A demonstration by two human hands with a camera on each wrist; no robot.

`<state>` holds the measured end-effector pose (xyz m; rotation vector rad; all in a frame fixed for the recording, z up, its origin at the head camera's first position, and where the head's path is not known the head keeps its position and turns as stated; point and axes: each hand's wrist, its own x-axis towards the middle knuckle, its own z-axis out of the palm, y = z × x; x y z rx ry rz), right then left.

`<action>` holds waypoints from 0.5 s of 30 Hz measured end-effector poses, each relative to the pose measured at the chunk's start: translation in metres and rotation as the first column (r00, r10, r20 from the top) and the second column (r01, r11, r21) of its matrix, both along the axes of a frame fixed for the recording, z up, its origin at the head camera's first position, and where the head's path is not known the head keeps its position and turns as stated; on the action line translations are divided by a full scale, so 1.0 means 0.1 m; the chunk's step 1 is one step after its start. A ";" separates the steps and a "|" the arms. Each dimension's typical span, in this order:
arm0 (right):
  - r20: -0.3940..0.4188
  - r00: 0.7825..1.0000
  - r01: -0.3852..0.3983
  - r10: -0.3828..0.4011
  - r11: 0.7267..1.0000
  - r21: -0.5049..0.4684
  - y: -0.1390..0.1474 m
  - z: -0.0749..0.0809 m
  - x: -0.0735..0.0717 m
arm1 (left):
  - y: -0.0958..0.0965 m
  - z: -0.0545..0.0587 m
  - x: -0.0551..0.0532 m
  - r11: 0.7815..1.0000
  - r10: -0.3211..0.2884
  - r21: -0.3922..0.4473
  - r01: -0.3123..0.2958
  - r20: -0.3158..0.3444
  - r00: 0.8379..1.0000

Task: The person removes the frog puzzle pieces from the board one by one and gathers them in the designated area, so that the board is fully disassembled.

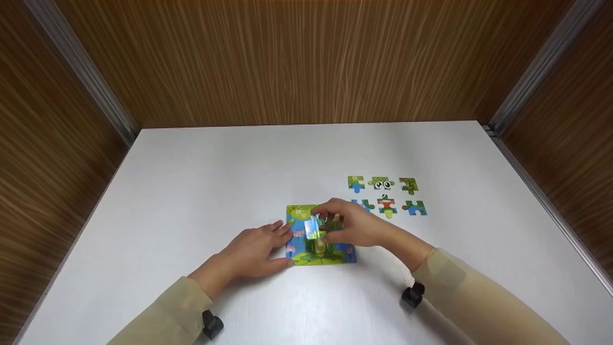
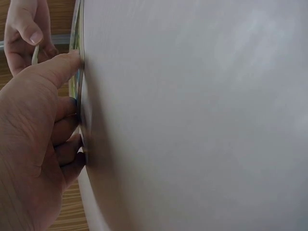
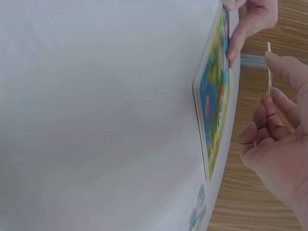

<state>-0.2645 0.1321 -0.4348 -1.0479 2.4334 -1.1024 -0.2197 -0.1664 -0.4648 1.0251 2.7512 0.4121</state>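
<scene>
A square puzzle board (image 1: 320, 258) with a green and blue picture lies flat on the white table, partly hidden by the right hand. My left hand (image 1: 258, 249) rests on the table with its thumb and fingertips touching the board's left edge. Above the board, my right hand (image 1: 352, 224) pinches a puzzle piece (image 1: 312, 227) between thumb and fingers. In the right wrist view that thin piece (image 3: 269, 72) is seen edge-on, apart from the board (image 3: 211, 101).
Several loose puzzle pieces lie in two rows right of the board, among them one with eyes (image 1: 382, 184) and one with a red patch (image 1: 387, 205). Wood-grain panels (image 1: 306, 62) enclose the table (image 1: 215, 167) at the back and sides.
</scene>
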 end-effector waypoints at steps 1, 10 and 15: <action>-0.007 1.000 0.010 -0.010 1.000 0.003 0.03 0.01 0.00 | 0.00 0.00 0.00 1.000 -0.001 0.002 0.001 -0.001 1.000; -0.028 0.993 0.113 -0.113 0.994 0.014 0.29 0.06 -0.04 | -0.02 0.00 0.00 1.000 0.009 0.030 -0.009 0.007 1.000; -0.035 0.987 0.159 -0.158 0.986 0.047 0.43 0.06 -0.05 | -0.04 0.00 0.00 0.999 0.006 0.039 -0.006 0.004 1.000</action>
